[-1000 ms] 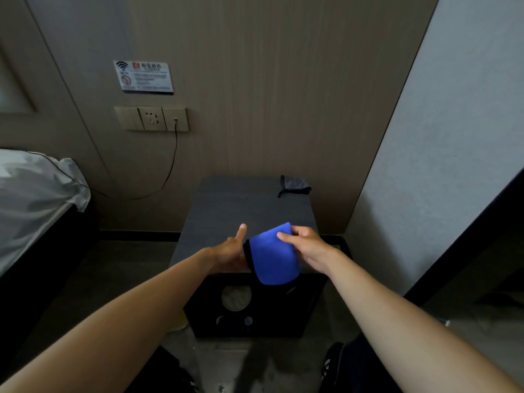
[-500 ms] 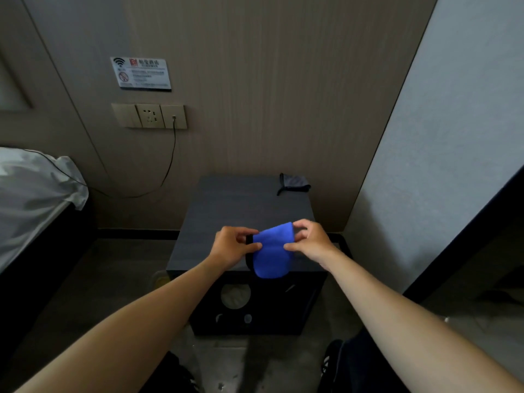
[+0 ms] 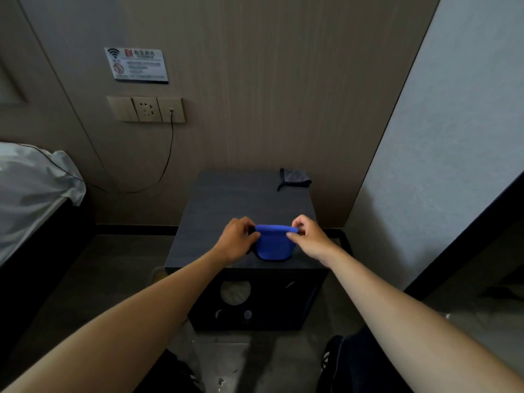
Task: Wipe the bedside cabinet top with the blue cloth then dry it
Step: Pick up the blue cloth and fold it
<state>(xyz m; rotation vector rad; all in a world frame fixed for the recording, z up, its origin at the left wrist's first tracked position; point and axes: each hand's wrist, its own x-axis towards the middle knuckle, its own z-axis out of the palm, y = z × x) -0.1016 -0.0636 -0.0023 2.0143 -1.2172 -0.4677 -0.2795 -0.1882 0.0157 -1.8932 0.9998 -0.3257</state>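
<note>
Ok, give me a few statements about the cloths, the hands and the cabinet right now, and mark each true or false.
1. Both hands, left hand and right hand, pinch the blue cloth. True.
2. The grey cloth lies at the cabinet top's front left corner. False: back right corner.
3. A cable is plugged in at the wall socket panel. True.
4. The blue cloth lies spread flat across the top. False: held up by its upper edge.

White wall placard (image 3: 137,64) up at ten o'clock, Wi-Fi symbol top left, red logo beside blurred characters, a red prohibition circle below, small print too blurred to read
</note>
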